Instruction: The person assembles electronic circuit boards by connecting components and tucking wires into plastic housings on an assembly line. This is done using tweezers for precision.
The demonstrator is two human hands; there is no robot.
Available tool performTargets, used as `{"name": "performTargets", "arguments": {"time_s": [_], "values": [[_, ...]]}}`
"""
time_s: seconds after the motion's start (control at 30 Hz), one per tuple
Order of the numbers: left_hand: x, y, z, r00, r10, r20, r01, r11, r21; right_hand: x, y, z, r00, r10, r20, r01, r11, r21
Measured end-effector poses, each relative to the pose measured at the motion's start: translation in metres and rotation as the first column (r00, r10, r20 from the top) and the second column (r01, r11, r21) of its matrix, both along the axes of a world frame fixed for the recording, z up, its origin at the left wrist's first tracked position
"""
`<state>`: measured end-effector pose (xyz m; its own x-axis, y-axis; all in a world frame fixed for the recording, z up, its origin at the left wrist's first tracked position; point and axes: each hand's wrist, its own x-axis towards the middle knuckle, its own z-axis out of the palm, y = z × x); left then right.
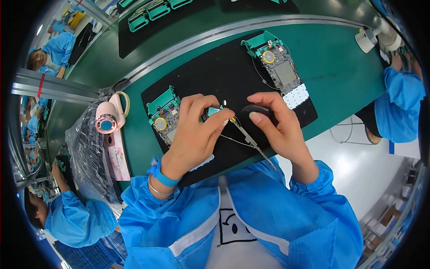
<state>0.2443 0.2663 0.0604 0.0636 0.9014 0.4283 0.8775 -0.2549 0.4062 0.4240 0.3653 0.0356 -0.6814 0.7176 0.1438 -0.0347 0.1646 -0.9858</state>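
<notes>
My left hand (190, 134) pinches a circuit board (245, 135) by the green plastic part at its top. That board is turned nearly edge-on, with a thin wire hanging beside it. In my right hand (284, 127) is a smooth, dark, rounded object (257, 109), gripped between thumb and fingers close to the board; its exact kind does not show. Another circuit board (161, 123) with a green bracket and a round yellow-rimmed cell lies partly hidden behind my left hand. A similar board (282, 71) lies beyond my right hand on the black mat (210, 67).
At the left stand a pink hair dryer (107, 117), a pink printed box (118, 154) and a clear plastic bag (89, 152). A metal rail (201, 36) crosses the far side. A white nozzle (366, 41) is at far right. Co-workers in blue sit on both sides.
</notes>
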Motion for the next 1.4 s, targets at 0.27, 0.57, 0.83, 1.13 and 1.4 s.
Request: {"name": "performTargets", "arguments": {"time_s": [0.27, 0.57, 0.83, 1.13, 1.4], "values": [[0.0, 0.0, -0.003, 1.0, -0.003, 0.011, 0.003, 1.0, 0.014, -0.01, -0.01, -0.011, 0.994, -0.069, -0.082, 0.08, 0.988, 0.132], [0.004, -0.002, -0.003, 0.996, 0.034, 0.077, -0.033, 0.999, -0.014, -0.01, -0.01, -0.028, 0.968, -0.029, -0.247, 0.101, 0.954, 0.284], [0.004, -0.002, 0.001, 0.998, 0.03, 0.053, -0.028, 0.999, -0.038, -0.01, -0.006, -0.031, 0.945, 0.037, -0.326, 0.097, 0.918, 0.385], [-0.009, -0.006, 0.016, 0.976, -0.062, 0.21, 0.103, 0.976, -0.191, -0.002, -0.016, 0.033, 0.998, 0.014, -0.054, 0.019, 0.824, 0.566], [-0.009, -0.008, 0.013, 0.975, -0.054, 0.218, 0.106, 0.967, -0.232, -0.006, -0.021, 0.032, 0.98, 0.094, 0.173, -0.197, 0.501, 0.843]]}}
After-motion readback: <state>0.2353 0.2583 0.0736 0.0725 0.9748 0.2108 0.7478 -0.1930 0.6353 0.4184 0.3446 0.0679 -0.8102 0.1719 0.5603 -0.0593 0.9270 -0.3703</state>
